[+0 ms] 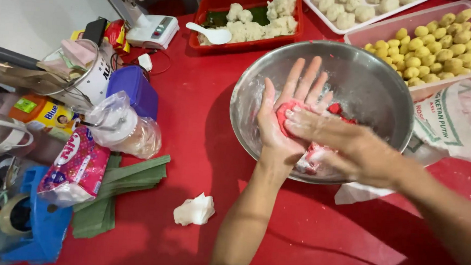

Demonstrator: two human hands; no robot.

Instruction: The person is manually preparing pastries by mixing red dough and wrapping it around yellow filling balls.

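Observation:
My left hand (285,111) is held palm up over a steel mixing bowl (375,80), with a flat piece of red dough (282,114) lying in the palm. My right hand (342,141) lies across it, its floury fingertips pressing on the dough. More red dough (314,153) shows under my hands in the floured bowl, and a small red bit (335,107) sits by my left fingers.
Behind the bowl stand a clear tub of several yellow balls (439,41), a white tray of pale balls (349,9) and a red tray (247,17) with white lumps and a spoon. A flour bag (456,120) lies right. Folded green leaves (125,183), a crumpled tissue (194,210) and cluttered packets lie left.

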